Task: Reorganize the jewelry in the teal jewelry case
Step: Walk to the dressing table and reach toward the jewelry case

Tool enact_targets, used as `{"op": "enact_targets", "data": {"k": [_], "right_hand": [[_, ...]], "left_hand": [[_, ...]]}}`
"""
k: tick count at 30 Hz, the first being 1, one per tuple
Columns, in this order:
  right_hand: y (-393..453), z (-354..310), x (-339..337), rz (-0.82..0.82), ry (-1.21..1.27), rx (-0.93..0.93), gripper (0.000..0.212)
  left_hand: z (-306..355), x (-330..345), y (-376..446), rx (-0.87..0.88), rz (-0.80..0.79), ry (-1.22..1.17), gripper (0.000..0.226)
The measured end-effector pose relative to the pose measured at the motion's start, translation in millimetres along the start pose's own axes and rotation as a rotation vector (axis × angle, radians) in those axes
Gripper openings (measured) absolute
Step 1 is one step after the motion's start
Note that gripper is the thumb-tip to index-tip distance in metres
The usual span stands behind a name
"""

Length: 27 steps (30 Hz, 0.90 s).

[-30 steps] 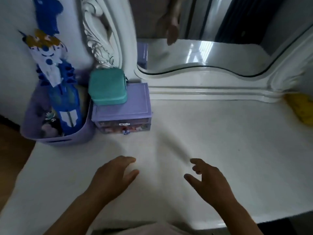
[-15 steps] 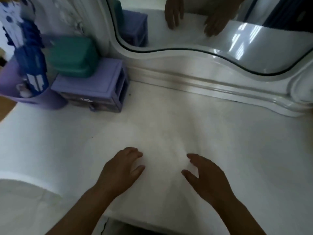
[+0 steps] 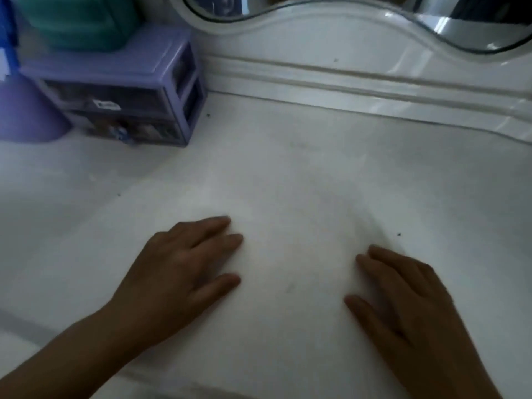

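Note:
The teal jewelry case (image 3: 77, 21) sits closed on top of a purple mini drawer unit (image 3: 121, 90) at the far left, partly cut off by the top edge. My left hand (image 3: 178, 272) lies flat, palm down, on the white dresser top (image 3: 288, 174), well below and to the right of the case. My right hand (image 3: 403, 298) rests palm down near the front edge, fingers spread. Neither hand holds anything. No jewelry is visible outside the case.
A purple basket (image 3: 26, 116) stands left of the drawer unit, with a blue object (image 3: 7, 38) at the frame's left edge. The mirror's curved white frame (image 3: 345, 47) runs along the back. A few dark specks dot the dresser top.
The view has dropped and moved closer to the dresser, so the case and drawers slid to the upper left. Both hands have stayed flat on the top, fingers flattening slightly.

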State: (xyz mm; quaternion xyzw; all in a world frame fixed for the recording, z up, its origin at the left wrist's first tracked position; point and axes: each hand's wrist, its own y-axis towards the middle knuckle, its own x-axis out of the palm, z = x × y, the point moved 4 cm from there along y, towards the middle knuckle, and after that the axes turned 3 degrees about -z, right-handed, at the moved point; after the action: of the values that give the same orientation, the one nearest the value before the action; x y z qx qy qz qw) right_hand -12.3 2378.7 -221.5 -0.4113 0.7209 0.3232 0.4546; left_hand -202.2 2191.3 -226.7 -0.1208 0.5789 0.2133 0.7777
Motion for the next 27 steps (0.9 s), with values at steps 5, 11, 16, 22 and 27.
{"op": "enact_targets", "data": {"k": [5, 11, 16, 22, 27], "right_hand": [[-15, -3, 9, 0.071, -0.099, -0.051, 0.056], [-17, -10, 2, 0.163, -0.098, -0.068, 0.037], [-19, -13, -1, 0.140, -0.096, -0.043, 0.038], [-18, -17, -4, 0.068, -0.107, -0.016, 0.037], [15, -46, -13, -0.013, -0.016, -0.073, 0.040]], "left_hand": [[-2, 7, -5, -0.002, 0.052, -0.036, 0.062], [4, 7, -7, 0.000, 0.067, -0.065, 0.064], [9, 5, -9, -0.010, 0.059, -0.025, 0.069], [9, 4, -11, 0.010, 0.105, -0.004, 0.069], [5, -11, 1, 0.057, 0.040, -0.020, 0.069]]}}
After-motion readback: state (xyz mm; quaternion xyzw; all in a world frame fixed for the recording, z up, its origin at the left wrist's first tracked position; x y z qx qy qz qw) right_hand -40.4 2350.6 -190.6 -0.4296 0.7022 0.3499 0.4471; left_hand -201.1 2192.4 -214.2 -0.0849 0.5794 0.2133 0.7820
